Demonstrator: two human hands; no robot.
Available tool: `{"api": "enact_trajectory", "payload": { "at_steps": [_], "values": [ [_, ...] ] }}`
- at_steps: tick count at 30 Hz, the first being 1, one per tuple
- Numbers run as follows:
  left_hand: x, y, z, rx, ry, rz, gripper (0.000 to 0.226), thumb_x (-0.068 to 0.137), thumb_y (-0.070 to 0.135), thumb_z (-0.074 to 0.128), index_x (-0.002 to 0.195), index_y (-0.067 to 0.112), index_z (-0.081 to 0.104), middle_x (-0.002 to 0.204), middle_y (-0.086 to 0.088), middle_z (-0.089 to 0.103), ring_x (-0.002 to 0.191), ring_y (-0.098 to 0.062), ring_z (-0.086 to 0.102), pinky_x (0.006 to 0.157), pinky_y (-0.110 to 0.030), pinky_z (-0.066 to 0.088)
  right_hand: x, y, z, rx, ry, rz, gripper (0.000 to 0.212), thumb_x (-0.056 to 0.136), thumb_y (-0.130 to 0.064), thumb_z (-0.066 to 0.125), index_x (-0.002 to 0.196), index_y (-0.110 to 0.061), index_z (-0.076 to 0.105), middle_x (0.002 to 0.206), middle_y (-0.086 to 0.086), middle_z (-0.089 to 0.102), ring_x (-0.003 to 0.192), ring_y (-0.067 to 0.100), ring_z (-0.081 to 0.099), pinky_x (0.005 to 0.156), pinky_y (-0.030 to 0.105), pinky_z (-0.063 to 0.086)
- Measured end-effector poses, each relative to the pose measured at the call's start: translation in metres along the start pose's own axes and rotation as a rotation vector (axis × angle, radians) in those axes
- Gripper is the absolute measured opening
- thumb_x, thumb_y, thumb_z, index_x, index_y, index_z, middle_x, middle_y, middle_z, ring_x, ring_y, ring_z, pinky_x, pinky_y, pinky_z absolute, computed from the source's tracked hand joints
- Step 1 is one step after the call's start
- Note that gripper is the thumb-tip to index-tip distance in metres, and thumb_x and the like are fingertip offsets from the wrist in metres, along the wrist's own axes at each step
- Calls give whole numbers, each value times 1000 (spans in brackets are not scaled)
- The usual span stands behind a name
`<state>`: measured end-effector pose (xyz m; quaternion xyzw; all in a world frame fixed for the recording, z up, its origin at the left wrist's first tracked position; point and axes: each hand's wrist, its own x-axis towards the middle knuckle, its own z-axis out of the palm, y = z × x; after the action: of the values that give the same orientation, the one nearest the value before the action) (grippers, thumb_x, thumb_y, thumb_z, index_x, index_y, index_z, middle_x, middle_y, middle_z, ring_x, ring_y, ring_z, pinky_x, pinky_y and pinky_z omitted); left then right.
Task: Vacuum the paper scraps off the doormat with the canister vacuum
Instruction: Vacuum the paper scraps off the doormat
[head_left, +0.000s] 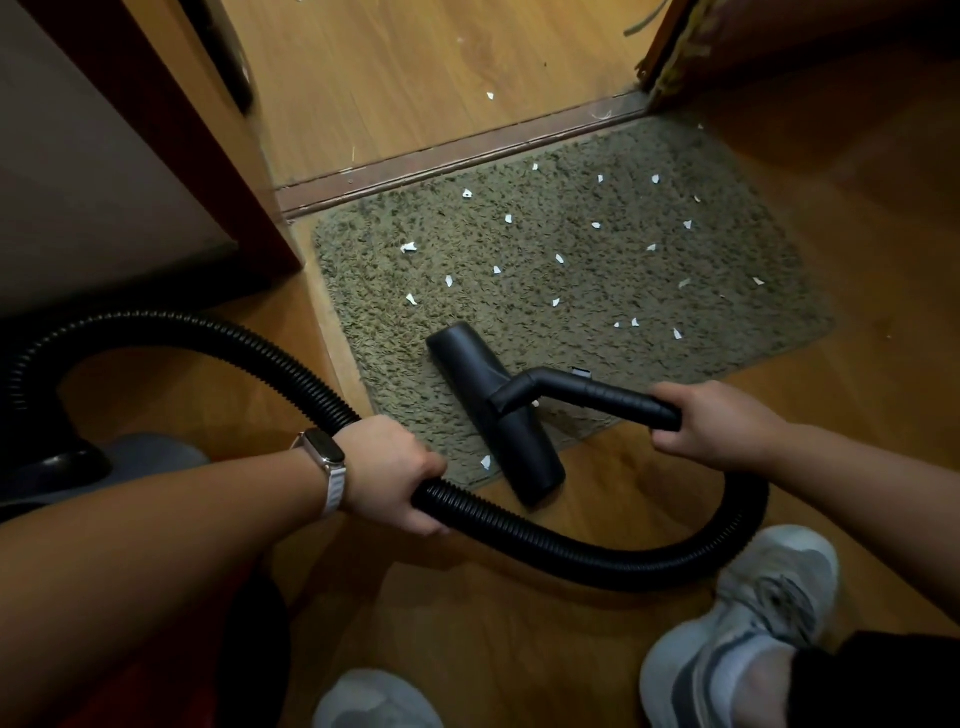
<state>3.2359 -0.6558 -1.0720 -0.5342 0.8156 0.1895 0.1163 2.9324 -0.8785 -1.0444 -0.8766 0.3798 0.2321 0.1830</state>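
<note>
right hand grips wand | left hand clamps hose (bendy, light) | scraps at 12 o'clock of nozzle

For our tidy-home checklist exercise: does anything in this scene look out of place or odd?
Yes. Small white paper scraps lie scattered across the shaggy grey-green doormat, most beyond the black vacuum floor nozzle. One more scrap sits on the wooden floor past the brown threshold strip, off the doormat.
</note>
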Motion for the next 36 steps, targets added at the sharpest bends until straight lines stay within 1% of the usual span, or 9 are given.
{"api": "enact_trajectory", "payload": {
  "at_steps": [7,11,15,19,22,26,31,33,36],
  "values": [
    [4,1,-3,-3,11,1,61,80,82,42,92,25,59,81,5,66,74,-19,66,66,-30,53,-4,-7,0,-127,-99,-138,20,83,-40,64,96,-30,53,68,-9,54,61,8,52,54,29,41],
    [5,2,-3,-25,18,31,62,80,82,42,96,25,62,83,6,65,75,-16,65,66,-29,53,-3,-10,3,-193,-148,-203,20,83,-42,62,98,-33,51,72,-8,56,68,14,56,56,31,40],
    [10,3,-5,-26,1,1,59,80,83,40,91,27,56,78,8,61,73,-17,65,65,-29,52,-2,5,-5,-156,-111,-115,20,82,-39,66,95,-31,53,67,-9,54,62,13,53,53,29,35],
    [15,1,-5,-26,28,-26,60,78,84,40,87,26,53,78,4,64,70,-19,65,64,-33,55,-2,24,-14,-94,-52,-14,27,82,-38,68,107,-32,61,67,-10,57,60,7,53,50,25,36],
    [18,1,-6,-19,31,-37,61,78,85,40,88,26,55,77,5,63,70,-19,64,65,-32,55,-2,28,-14,-85,-24,12,37,82,-38,69,118,-30,60,68,-11,55,63,14,54,53,27,37],
    [20,-2,-5,6,19,-20,61,78,84,41,91,26,56,79,4,65,73,-19,65,64,-31,53,-2,18,-6,-80,-50,-42,32,82,-39,67,112,-29,61,69,-7,59,62,13,56,55,29,43],
    [20,-3,-5,-10,-41,10,59,79,82,42,94,28,60,78,9,62,73,-14,65,65,-28,52,3,0,0,-89,-146,-152,18,85,-36,65,99,-32,54,66,-9,52,56,1,45,48,23,31],
    [20,-4,-3,-14,-41,3,61,78,84,40,93,28,58,76,10,59,72,-15,65,65,-29,53,4,3,0,-56,-137,-123,18,85,-35,66,98,-33,54,66,-9,53,57,2,48,49,25,33],
    [21,-6,1,2,-25,-17,64,76,86,38,93,27,56,80,6,65,73,-18,66,66,-32,55,7,16,-2,18,-55,8,30,82,-36,69,111,-33,59,72,-10,58,66,14,55,56,28,38]
  ]
}}
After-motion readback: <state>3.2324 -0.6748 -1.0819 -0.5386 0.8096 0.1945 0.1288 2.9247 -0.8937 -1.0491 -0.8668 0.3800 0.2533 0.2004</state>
